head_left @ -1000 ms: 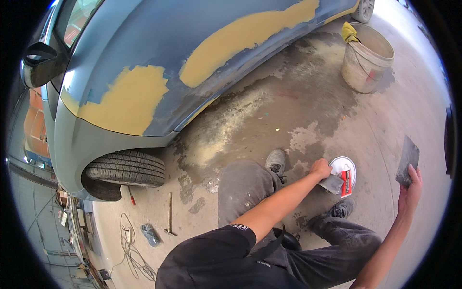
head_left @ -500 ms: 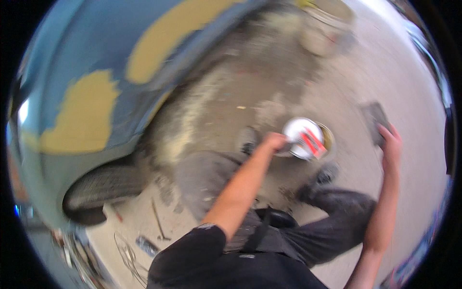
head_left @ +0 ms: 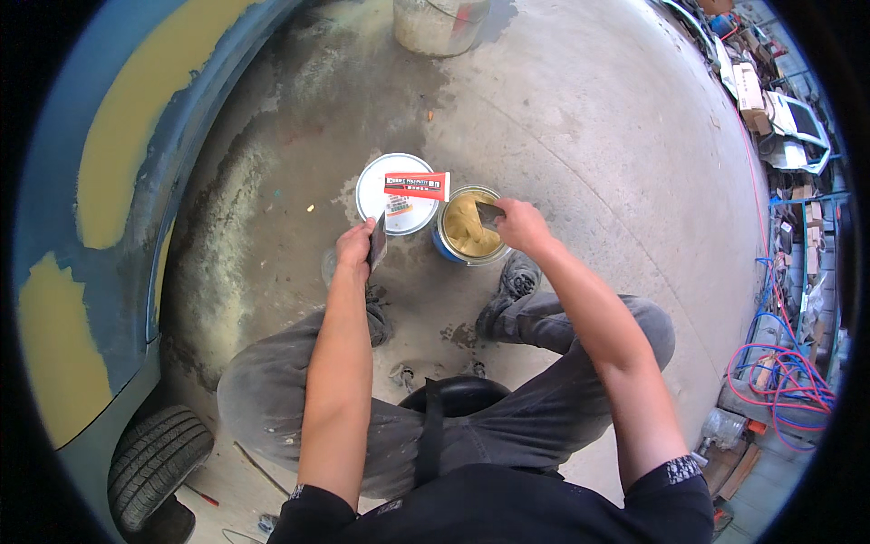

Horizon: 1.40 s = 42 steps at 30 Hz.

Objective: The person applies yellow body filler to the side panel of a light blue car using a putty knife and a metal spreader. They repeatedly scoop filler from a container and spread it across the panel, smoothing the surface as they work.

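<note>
My left hand [head_left: 353, 247] is closed on a dark flat spreader [head_left: 378, 245], seen almost edge-on beside a white round lid [head_left: 370, 186]. With my right hand [head_left: 524, 227] I grip a dark flat scraper [head_left: 488, 215], its blade inside an open can [head_left: 442, 247] of tan putty [head_left: 464, 233]. The fingers hide part of the scraper. On the lid lies a red and white tube [head_left: 415, 186], reaching toward the can's rim.
A car's blue-grey side with tan filler patches [head_left: 59, 340] and a tire [head_left: 159, 467] stand at left. A dirty bucket [head_left: 439, 27] is ahead. Red and blue hoses [head_left: 784, 385] and a shelf with boxes run along the right.
My right hand has come in from the far right, and its scraper is now in the putty can. My head view has turned, so the car, lid and can sit further left.
</note>
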Available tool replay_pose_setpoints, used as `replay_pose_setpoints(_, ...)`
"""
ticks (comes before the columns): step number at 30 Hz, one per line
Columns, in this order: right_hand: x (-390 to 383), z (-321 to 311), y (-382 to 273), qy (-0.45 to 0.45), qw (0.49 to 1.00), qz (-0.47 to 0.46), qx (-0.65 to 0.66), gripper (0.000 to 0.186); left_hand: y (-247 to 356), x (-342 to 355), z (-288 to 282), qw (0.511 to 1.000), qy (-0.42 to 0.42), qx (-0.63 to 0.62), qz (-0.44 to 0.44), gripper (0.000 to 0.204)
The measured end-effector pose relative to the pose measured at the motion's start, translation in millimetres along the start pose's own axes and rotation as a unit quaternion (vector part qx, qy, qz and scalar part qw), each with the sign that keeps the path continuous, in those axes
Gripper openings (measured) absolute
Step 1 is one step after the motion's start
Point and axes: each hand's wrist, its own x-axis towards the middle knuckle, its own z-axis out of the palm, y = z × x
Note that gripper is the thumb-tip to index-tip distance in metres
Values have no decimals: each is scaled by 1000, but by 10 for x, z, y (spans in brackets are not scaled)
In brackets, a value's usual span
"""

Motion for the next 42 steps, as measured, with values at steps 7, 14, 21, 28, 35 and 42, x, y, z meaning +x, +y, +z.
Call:
replay_pose_setpoints(7,362,404,43,-104,970,-118,-188,18,-36,52,-68,1000,14,-4,-4,21)
replay_pose_setpoints(14,583,676,127,-149,956,-84,-238,26,-33,82,-91,999,15,36,-26,23)
replay_pose_setpoints(21,606,663,121,-146,979,59,-131,22,38,-15,-6,997,35,57,-31,24)
replay_pose_setpoints(28,617,729,121,-163,974,139,-73,27,20,-11,24,998,20,56,-30,25)
replay_pose_setpoints(35,634,798,159,-155,973,172,-8,29,-9,32,6,998,11,51,-42,24)
replay_pose_setpoints(42,633,708,219,-190,953,223,84,28,39,-46,88,997,17,56,-43,25)
